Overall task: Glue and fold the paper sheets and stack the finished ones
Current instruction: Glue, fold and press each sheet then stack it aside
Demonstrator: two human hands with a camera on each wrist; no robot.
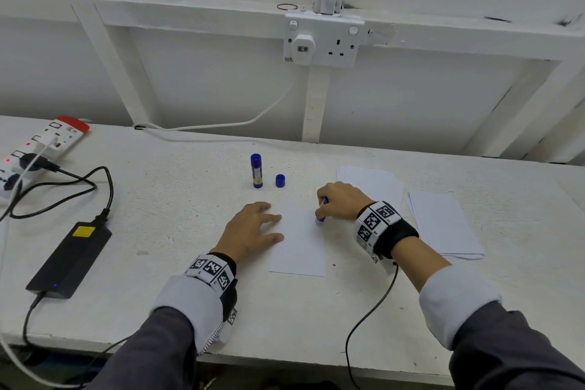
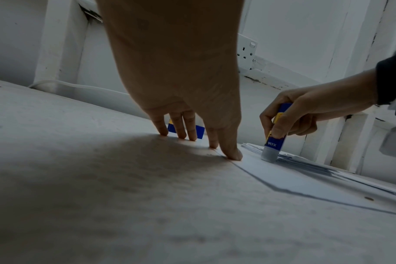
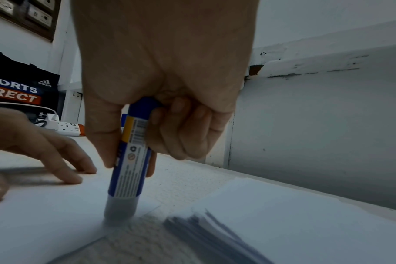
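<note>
A white paper sheet (image 1: 300, 250) lies flat on the table between my hands. My left hand (image 1: 253, 228) rests on its left edge with straight, spread fingers (image 2: 232, 151) pressing it down. My right hand (image 1: 338, 199) grips a blue glue stick (image 3: 131, 160), held upright with its pale tip (image 2: 269, 155) touching the sheet near the right edge. A second blue glue stick (image 1: 256, 170) stands capped behind the sheet, and a loose blue cap (image 1: 280, 180) sits beside it. Two piles of white sheets lie to the right, one (image 1: 370, 182) farther back and one (image 1: 443, 225) nearer.
A black power adapter (image 1: 69, 260) with its cables lies at the left. A white extension strip (image 1: 38, 149) sits at the far left. A wall socket (image 1: 323, 41) hangs above the table's back edge. A thin black cable (image 1: 373, 310) trails from my right wrist over the front edge.
</note>
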